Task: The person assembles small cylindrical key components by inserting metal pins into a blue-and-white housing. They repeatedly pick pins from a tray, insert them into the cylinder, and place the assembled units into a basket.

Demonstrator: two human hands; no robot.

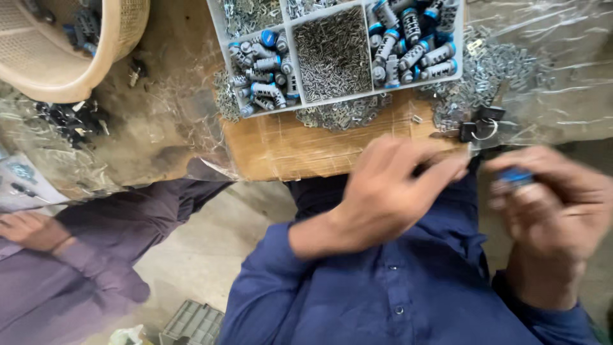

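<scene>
My right hand (554, 203) is closed around a small blue-capped part (514, 176) at the right edge of the wooden board (294, 150). Beside it, my left hand (388, 188) has its fingers curled and reaches toward that part; motion blur hides whether it holds anything. A small padlock with a metal shackle (479, 130) lies on the table just above both hands. A white compartment tray (290, 45) at the top holds grey cylinders with blue caps (265, 70) and small metal pins (332, 54).
Loose metal pieces (491, 70) lie scattered on clear plastic sheeting around the tray. A beige plastic basket (70, 45) with dark parts stands top left. Another person in purple sits at the left, one hand (29, 229) on a knee. A grey crate (191, 324) sits on the floor.
</scene>
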